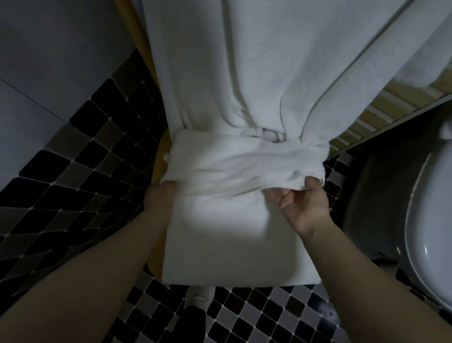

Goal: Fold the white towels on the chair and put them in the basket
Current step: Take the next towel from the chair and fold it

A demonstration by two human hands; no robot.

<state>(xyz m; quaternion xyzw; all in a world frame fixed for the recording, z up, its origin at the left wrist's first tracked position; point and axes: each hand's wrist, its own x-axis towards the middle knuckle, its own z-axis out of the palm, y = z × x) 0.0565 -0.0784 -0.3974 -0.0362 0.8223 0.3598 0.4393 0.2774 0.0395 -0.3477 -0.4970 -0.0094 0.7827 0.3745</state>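
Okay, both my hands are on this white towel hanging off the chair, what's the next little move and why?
Probably draw the gathered edge toward you and lay it flat over the folded part. The right hand pinches the bunched edge of the white towel, the left hand is tucked under its other end, and the fold between them sags and wrinkles, while the rest hangs long over the chair.

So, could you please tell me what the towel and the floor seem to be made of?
The towel looks like soft white terry cloth: matte, fuzzy, creasing where the right hand pinches it. The floor seems to be small glossy mosaic tiles, black, grey and white, with pale grout lines.
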